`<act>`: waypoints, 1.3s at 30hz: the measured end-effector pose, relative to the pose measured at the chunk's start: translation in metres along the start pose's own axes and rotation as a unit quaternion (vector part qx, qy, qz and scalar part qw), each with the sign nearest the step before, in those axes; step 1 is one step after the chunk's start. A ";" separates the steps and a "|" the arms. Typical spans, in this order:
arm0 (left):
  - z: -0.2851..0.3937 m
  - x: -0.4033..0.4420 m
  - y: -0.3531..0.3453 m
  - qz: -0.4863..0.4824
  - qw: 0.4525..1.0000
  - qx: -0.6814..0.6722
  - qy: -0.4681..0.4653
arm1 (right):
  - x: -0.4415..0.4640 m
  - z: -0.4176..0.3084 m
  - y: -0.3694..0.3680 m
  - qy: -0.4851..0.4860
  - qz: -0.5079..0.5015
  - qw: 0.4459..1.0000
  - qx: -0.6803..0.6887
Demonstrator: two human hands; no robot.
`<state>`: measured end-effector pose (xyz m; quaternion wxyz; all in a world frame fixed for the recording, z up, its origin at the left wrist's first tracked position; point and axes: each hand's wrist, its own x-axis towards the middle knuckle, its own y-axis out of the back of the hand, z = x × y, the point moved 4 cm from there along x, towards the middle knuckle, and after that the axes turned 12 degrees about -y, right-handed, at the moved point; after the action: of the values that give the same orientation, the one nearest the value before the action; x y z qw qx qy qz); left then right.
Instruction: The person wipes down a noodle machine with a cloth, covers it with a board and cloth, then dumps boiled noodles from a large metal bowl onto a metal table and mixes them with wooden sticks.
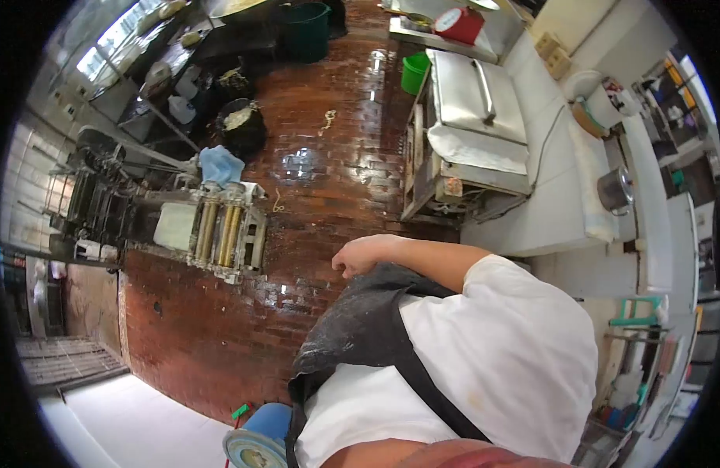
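Note:
My right hand (361, 257) hangs in front of the dark, flour-dusted apron (348, 324), its fingers loosely curled with nothing visible in them. The bare forearm reaches left from a white sleeve. My left hand is out of view. Beyond my right hand, to the left, stands a dough-rolling machine (255, 246) with brass-coloured rollers (219, 234). A light blue cloth or bag (220, 165) lies on its far end. A pale sheet (175, 226) rests beside the rollers.
Wet red brick floor (313, 171) with dough scraps (329, 118) runs ahead. A metal-lidded chest (477, 97) and white counter (508, 222) stand right. Dark pots (241, 139) sit left; a green bucket (414, 72) is farther off. A blue bin (268, 425) stands close by me.

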<state>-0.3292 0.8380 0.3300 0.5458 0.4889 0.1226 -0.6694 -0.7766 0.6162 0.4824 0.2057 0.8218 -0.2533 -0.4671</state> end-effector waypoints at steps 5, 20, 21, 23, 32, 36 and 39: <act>0.010 0.011 0.007 -0.024 1.000 0.019 -0.004 | -0.020 0.002 0.005 -0.041 0.013 0.999 0.031; 0.086 -0.007 0.109 -0.169 0.972 0.157 -0.049 | -0.038 -0.025 -0.042 -0.097 0.041 0.984 0.144; 0.113 -0.020 0.118 -0.192 0.964 0.169 -0.067 | -0.030 -0.022 -0.045 -0.083 0.041 0.985 0.147; 0.184 -0.033 0.116 -0.232 0.958 0.095 -0.137 | -0.025 -0.020 -0.044 -0.060 0.038 0.989 0.133; 0.568 -0.071 -0.197 -0.348 0.785 0.042 -0.512 | -0.142 0.100 0.031 -0.016 0.547 0.606 0.578; 0.631 -0.130 -0.294 -0.460 0.694 0.034 -0.552 | -0.279 0.193 0.060 -0.063 0.739 0.403 0.536; 0.648 -0.138 -0.318 -0.483 0.690 0.076 -0.534 | -0.370 0.286 0.062 -0.170 0.823 0.294 0.456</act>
<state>-0.9474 0.5886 0.6401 0.0820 -0.0380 -0.0218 -0.9957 -1.2010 0.7639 0.6264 0.0270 0.0472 -0.9985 0.0078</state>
